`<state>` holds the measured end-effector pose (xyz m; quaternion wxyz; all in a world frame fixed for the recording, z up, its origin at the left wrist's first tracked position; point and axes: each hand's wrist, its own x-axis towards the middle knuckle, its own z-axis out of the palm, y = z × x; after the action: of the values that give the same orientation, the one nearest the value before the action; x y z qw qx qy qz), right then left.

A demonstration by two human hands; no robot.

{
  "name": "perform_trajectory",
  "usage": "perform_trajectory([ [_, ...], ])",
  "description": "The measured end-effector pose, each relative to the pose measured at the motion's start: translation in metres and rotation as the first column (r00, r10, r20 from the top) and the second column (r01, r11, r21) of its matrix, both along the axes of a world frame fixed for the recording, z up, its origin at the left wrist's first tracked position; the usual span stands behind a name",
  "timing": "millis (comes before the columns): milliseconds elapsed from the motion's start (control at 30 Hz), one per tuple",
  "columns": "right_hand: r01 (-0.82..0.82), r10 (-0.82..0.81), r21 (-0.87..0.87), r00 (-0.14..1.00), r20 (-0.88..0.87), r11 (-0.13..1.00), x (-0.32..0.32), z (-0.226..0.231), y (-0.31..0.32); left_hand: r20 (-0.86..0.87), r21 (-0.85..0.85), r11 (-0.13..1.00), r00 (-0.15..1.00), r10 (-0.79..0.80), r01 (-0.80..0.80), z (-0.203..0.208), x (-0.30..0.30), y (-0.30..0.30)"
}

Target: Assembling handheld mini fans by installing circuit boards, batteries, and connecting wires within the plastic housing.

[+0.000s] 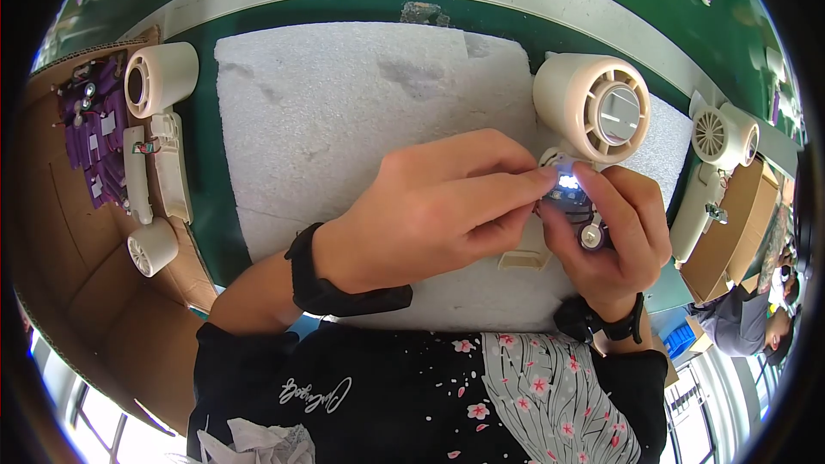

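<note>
A small circuit board (565, 195) with a bright white lit display is between my hands, right of the middle. My left hand (430, 206) reaches across with thumb and fingertips pinched at the board's left edge. My right hand (614, 236) is closed around the board from the right, and a battery (591, 236) with a round metal end shows under its fingers. Just beyond my fingertips, a cream fan head (593, 107) with a round mirror-like centre lies on the white foam sheet (344, 112). How the board joins the fan is hidden by my fingers.
An open cardboard box (94, 318) at the left holds purple battery packs (96, 137). Beside it lies an opened cream fan (161, 77). Another opened fan (722, 136) is at the right, near a cardboard box (726, 236). A cream plastic piece (522, 260) lies below my hands. A person (743, 318) is far right.
</note>
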<state>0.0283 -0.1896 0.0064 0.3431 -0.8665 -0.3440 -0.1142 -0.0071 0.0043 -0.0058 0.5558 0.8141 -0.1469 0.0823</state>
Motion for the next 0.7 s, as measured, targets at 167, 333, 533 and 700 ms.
perform_trajectory([
  [167, 0.000, 0.000, 0.012, 1.000, -0.015, 1.000, -0.0008, -0.0002, -0.0001, 0.015, -0.001, 1.000, 1.000, 0.002, -0.002, -0.0005, 0.0007, -0.0008],
  [333, 0.017, -0.017, 0.000, 0.996, -0.088, 1.000, -0.0049, 0.0030, -0.0015, 0.022, 0.001, 1.000, 1.000, 0.003, -0.003, -0.0003, 0.0010, -0.0008],
  [533, 0.022, -0.025, -0.022, 0.985, -0.168, 1.000, -0.0078, 0.0060, -0.0019, 0.027, 0.008, 1.000, 1.000, 0.004, -0.004, -0.0004, 0.0013, -0.0008],
  [700, 0.040, -0.037, 0.039, 0.996, -0.076, 0.998, -0.0032, -0.0018, 0.0014, 0.020, 0.013, 1.000, 1.000, -0.002, 0.001, -0.0014, 0.0022, -0.0006],
])
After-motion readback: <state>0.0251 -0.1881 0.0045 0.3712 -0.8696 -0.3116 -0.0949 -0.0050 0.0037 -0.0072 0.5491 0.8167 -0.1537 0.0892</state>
